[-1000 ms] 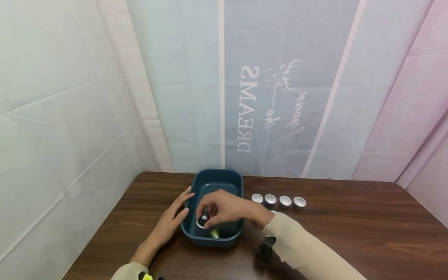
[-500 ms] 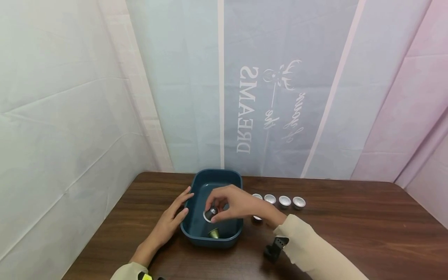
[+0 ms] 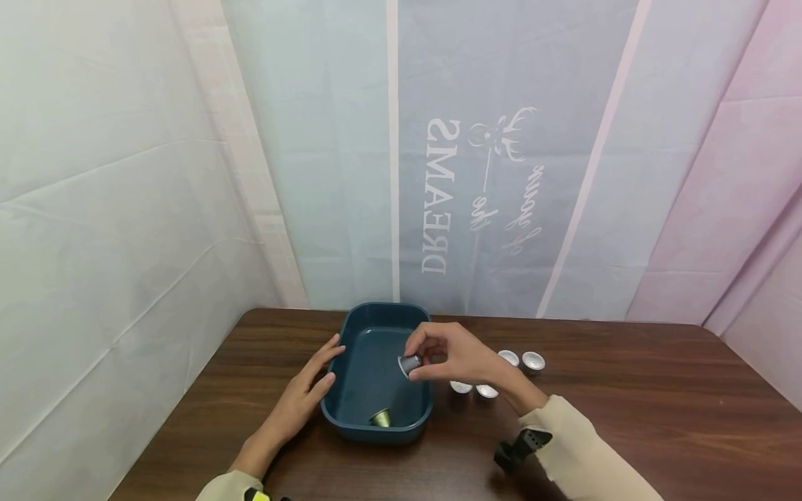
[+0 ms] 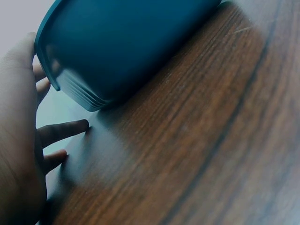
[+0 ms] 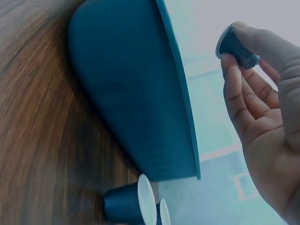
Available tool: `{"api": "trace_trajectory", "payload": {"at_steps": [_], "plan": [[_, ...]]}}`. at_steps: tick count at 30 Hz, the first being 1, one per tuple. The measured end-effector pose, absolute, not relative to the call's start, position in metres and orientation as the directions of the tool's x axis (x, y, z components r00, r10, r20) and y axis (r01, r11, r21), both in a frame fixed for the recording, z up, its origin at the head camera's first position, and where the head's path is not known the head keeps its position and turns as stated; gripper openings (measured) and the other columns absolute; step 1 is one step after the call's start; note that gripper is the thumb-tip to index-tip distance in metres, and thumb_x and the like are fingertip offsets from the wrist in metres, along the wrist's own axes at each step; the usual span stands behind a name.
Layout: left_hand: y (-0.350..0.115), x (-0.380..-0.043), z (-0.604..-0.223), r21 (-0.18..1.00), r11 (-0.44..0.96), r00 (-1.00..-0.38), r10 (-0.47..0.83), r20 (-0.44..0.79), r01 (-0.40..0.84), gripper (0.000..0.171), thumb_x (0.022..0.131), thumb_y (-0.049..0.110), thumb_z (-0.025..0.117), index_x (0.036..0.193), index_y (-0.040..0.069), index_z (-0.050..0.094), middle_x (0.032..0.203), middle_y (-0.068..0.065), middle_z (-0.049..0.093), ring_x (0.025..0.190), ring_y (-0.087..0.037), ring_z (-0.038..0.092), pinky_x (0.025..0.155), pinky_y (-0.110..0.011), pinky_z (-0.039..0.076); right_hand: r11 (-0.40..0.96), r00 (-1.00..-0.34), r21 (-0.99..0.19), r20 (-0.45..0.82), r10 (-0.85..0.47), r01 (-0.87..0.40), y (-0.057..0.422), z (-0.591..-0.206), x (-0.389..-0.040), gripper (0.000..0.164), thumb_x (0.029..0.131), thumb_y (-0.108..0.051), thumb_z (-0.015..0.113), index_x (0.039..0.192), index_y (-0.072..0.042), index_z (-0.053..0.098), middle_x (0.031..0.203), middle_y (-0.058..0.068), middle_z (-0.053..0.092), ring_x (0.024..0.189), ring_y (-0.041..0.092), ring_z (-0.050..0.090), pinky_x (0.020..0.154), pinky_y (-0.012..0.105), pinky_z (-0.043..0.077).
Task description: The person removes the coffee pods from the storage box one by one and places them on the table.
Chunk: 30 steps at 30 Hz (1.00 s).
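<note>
My right hand (image 3: 456, 353) pinches a dark grey coffee capsule (image 3: 411, 364) by thumb and fingertips, above the right rim of the blue plastic basin (image 3: 376, 435). In the right wrist view this capsule (image 5: 238, 48) is tilted, its rimmed end facing left, higher than the basin's edge. A gold-green capsule (image 3: 381, 417) lies on its side inside the basin at the near end. My left hand (image 3: 302, 398) rests against the basin's left side, its fingers extended along the rim. In the left wrist view, two of its fingers (image 4: 65, 131) stretch out below the basin's corner.
Right of the basin, several capsules with pale lids up stand on the brown wooden table (image 3: 633, 396), among them a back one (image 3: 534, 362) and a near one (image 3: 461, 387). My right forearm covers part of the back row. A printed cloth (image 3: 489, 209) hangs behind the table.
My right hand has risen from inside the basin and moved right with the dark capsule, to the right rim. The gold-green capsule now shows more fully. My left hand stays put.
</note>
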<state>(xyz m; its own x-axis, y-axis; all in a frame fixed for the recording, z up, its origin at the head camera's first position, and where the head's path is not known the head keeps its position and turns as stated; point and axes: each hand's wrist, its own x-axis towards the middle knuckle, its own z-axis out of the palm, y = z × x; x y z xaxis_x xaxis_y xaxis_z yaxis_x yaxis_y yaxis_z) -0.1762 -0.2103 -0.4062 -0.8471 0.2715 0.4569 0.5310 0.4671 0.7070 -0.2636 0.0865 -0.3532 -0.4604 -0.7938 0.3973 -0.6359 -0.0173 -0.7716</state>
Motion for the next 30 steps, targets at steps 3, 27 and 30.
{"api": "trace_trajectory", "payload": {"at_steps": [3,27,30], "plan": [[-0.211,-0.178,-0.409,0.706,0.470,-0.848,0.269,0.457,0.530,0.044,0.097,0.000,0.047,0.141,0.003,0.043,0.152,-0.018,0.029,0.136,-0.037,0.031,0.103,-0.025,0.033,-0.039,-0.467,-0.771,0.424,-0.776,-0.636,0.094,-0.355,-0.264,0.024,0.081,-0.007,0.076,0.101,-0.012,0.064,0.102,0.006,0.062,0.075,0.018,0.062,0.064,0.034,0.053],[-0.209,-0.176,-0.403,0.707,0.491,-0.860,0.262,0.439,0.510,0.044,0.097,0.001,0.048,0.141,0.006,0.044,0.151,-0.017,0.031,0.136,-0.037,0.032,0.102,-0.023,0.033,-0.131,-0.406,-0.672,0.578,-0.708,-0.729,0.123,-0.357,-0.263,0.040,0.088,0.016,0.054,0.123,-0.003,0.062,0.107,0.019,0.056,0.079,0.021,0.064,0.064,0.034,0.054],[-0.209,-0.176,-0.403,0.709,0.491,-0.862,0.261,0.435,0.506,0.044,0.097,0.001,0.048,0.141,0.007,0.044,0.151,-0.018,0.031,0.136,-0.037,0.032,0.102,-0.023,0.033,-0.143,-0.424,-0.702,0.566,-0.707,-0.698,0.125,-0.358,-0.263,0.039,0.089,0.016,0.053,0.122,-0.003,0.060,0.109,0.021,0.054,0.082,0.025,0.066,0.069,0.038,0.055]]}}
